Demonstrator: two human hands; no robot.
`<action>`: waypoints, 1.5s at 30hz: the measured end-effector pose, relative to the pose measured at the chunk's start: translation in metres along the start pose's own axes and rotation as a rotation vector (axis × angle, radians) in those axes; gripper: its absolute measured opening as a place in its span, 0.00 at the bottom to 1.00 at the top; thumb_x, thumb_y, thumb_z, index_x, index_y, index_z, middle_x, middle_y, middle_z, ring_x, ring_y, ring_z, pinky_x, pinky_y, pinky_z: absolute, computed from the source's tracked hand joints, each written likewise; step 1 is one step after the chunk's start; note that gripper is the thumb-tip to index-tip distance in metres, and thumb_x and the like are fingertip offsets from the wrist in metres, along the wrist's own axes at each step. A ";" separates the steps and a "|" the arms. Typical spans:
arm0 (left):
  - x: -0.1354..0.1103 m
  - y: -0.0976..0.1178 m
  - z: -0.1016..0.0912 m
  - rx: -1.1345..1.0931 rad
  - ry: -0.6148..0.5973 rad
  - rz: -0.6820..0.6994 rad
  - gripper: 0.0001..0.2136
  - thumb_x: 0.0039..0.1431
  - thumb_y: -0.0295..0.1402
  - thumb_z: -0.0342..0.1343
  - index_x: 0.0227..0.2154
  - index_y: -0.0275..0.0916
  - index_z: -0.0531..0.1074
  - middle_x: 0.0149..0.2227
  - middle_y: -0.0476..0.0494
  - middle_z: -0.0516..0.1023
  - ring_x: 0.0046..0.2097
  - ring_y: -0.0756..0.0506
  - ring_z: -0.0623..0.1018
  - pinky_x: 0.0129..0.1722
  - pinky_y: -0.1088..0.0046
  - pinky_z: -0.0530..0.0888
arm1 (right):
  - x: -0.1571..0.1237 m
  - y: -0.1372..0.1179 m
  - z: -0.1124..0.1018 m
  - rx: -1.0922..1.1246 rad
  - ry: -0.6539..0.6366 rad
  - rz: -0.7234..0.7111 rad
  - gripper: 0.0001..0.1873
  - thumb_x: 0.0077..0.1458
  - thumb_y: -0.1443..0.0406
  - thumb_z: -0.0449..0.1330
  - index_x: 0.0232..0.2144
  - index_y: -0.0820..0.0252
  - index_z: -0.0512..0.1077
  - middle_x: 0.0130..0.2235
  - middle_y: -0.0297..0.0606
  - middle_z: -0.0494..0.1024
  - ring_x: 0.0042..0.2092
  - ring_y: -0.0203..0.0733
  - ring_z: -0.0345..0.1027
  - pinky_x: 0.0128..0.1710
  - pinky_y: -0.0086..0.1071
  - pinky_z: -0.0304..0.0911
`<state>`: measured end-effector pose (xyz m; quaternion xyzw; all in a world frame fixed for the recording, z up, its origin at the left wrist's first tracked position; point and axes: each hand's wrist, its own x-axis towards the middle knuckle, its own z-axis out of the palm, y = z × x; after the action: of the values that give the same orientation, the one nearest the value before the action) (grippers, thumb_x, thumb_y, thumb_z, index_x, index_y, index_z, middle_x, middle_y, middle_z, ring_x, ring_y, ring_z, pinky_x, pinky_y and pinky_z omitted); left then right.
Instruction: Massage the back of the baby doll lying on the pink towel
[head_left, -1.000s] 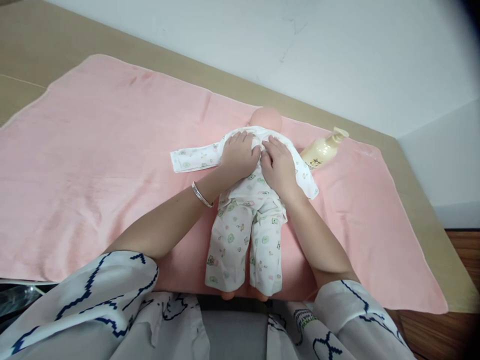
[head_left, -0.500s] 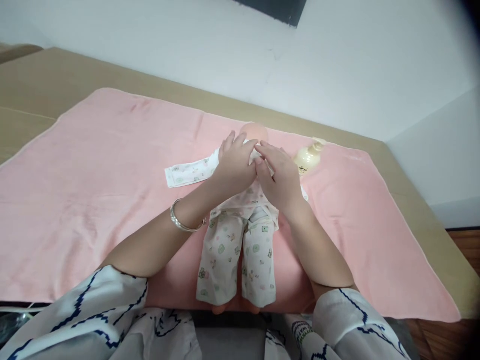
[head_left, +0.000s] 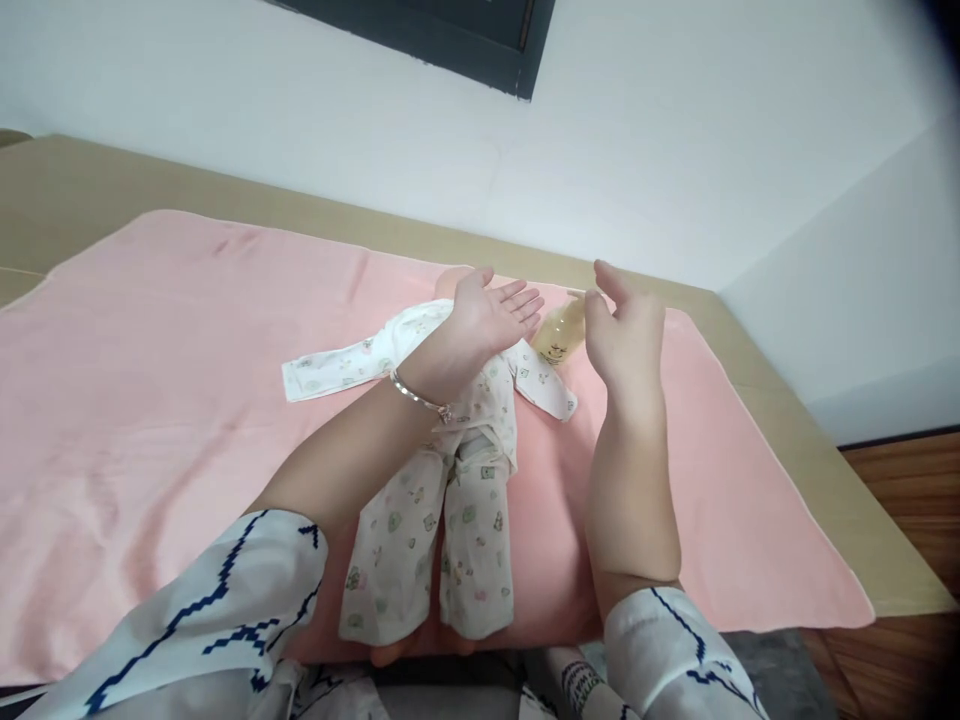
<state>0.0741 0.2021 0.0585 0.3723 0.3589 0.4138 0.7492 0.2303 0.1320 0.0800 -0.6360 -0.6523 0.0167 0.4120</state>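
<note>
A baby doll in a white printed top (head_left: 484,395) and matching trousers (head_left: 397,550) lies on its back, feet toward me. My left hand (head_left: 495,310) is over the doll's upper chest, palm turned up and fingers stretched out, holding nothing. It hides most of the doll's head (head_left: 452,283). To the right of a yellowish pump bottle (head_left: 561,332), my right hand (head_left: 626,325) is raised with thumb and a finger apart. Its other fingers are hidden, and I see nothing held in it. Whether it touches the bottle's pump I cannot tell.
A pink blanket (head_left: 210,330) covers most of the light wooden table (head_left: 757,350). Behind stands a white wall (head_left: 420,160) with a dark frame (head_left: 480,60) high on it. Wooden flooring (head_left: 900,500) shows at the right.
My hands, together over the doll's chest before, have parted. The left has turned palm up; the right has moved right, beside the bottle. The view has shifted, uncovering the doll's right-side sleeve.
</note>
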 end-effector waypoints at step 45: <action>-0.142 0.033 -0.049 0.030 -0.158 0.032 0.26 0.66 0.42 0.39 0.58 0.36 0.72 0.57 0.30 0.78 0.65 0.32 0.73 0.64 0.46 0.72 | -0.007 -0.013 0.042 -0.610 -0.052 0.064 0.18 0.61 0.66 0.46 0.40 0.60 0.76 0.48 0.51 0.80 0.43 0.53 0.75 0.39 0.42 0.64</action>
<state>-0.0359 0.1011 0.0963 0.4208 0.2990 0.3896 0.7627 0.1954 0.1444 0.0555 -0.7500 -0.6170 -0.1506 0.1846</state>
